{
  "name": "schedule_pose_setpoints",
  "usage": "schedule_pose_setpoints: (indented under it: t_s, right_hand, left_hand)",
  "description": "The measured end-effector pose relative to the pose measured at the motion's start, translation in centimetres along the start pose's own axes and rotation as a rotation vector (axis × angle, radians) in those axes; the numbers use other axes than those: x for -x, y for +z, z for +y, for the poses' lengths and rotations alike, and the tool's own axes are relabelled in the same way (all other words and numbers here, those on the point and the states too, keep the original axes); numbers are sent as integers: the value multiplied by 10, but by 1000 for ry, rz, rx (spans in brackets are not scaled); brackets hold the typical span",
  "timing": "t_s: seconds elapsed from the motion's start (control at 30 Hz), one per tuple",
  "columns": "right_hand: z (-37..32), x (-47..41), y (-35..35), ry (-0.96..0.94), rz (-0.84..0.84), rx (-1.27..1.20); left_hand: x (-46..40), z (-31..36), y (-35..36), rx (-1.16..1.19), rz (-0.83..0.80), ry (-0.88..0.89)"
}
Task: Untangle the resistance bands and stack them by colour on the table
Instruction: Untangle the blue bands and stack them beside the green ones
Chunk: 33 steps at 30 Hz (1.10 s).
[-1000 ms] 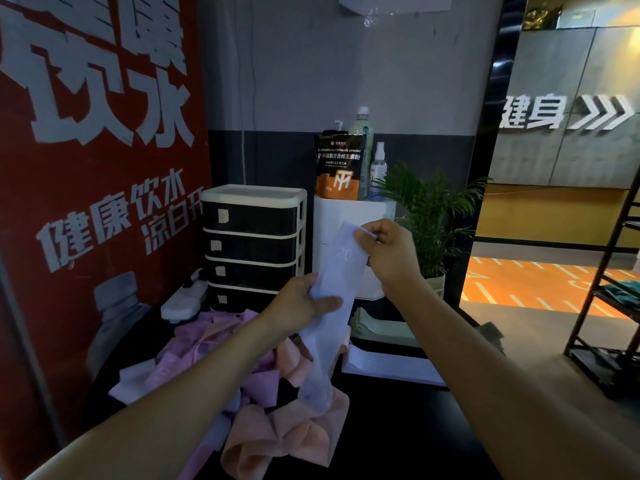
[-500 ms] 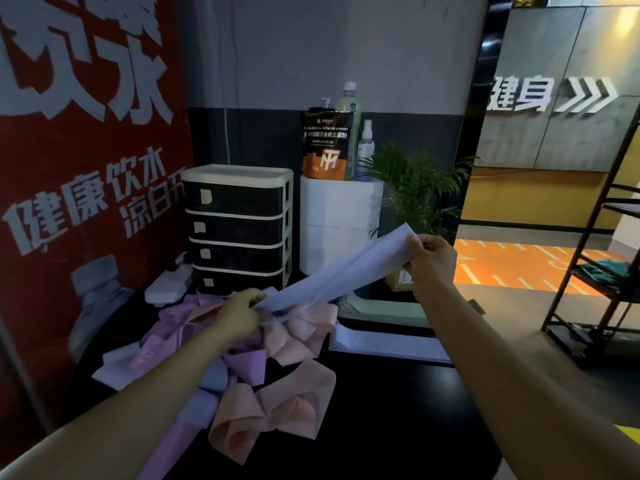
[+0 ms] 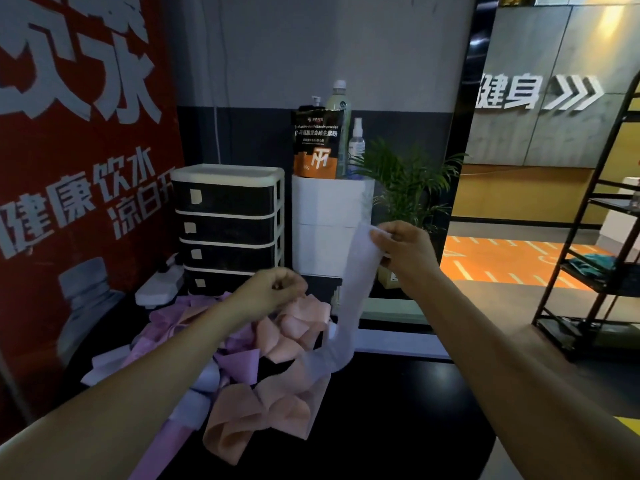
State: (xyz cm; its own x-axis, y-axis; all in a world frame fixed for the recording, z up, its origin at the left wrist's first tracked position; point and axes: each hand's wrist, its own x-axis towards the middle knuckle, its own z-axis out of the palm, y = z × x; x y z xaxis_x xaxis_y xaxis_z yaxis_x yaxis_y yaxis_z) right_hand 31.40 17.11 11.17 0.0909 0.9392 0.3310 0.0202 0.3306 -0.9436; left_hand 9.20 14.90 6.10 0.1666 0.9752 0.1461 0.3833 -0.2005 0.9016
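Observation:
A tangled pile of resistance bands lies on the black table point(image 3: 381, 427): pink bands point(image 3: 284, 337), purple bands point(image 3: 239, 365) and pale lilac ones point(image 3: 204, 379). My right hand point(image 3: 403, 251) pinches the top end of a pale lilac band point(image 3: 356, 289), which hangs down with its lower end resting on the pile's right edge. My left hand point(image 3: 273, 292) hovers over the pink bands with its fingers curled, and nothing shows in them. Another pale band point(image 3: 398, 344) lies flat on the table behind the hanging one.
Behind the pile stand a black drawer unit point(image 3: 228, 230) and a white box point(image 3: 329, 230) carrying a pouch point(image 3: 317, 143) and bottles. A power strip point(image 3: 159, 285) lies at back left, a potted plant point(image 3: 408, 181) at back right. A black rack point(image 3: 595, 265) stands on the floor at right.
My left hand let go of the pale band's lower end, which dropped onto the pile. My right hand kept the upper end, so the band now hangs instead of stretching between both hands.

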Motion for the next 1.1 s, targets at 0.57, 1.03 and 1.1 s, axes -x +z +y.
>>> schedule_pose_setpoints:
  t_s: [0.57,1.03,1.1]
  right_hand:
    - [-10,14,-28,19,-208,-5]
    - [76,10,-99,141,-306,907]
    - [85,11,-111,174,-286,925]
  left_hand:
    - [-51,109,50,254,65,238]
    - [-63,70,48,616,278,-10]
    - [-63,52,50,613,304,-60]
